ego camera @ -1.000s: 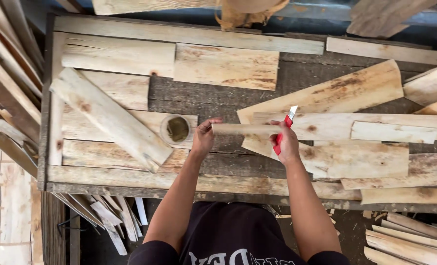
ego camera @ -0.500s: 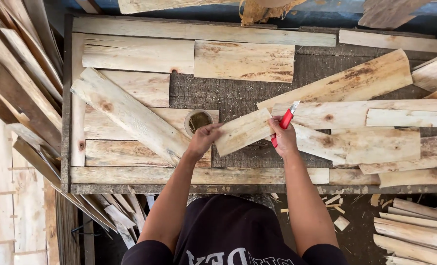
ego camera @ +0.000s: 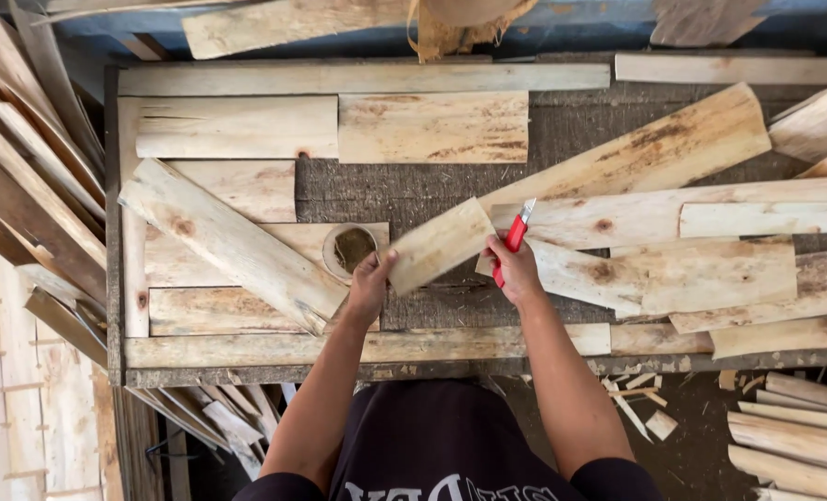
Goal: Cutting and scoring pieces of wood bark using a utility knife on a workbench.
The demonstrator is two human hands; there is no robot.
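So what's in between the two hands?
In the head view, a short pale wood piece spans the gap: the left hand grips its lower end, and the right hand, holding a red utility knife, is beside its upper end.

Rough, matt pale wood strip, glossy red plastic knife (metal blade), coarse dark worktable
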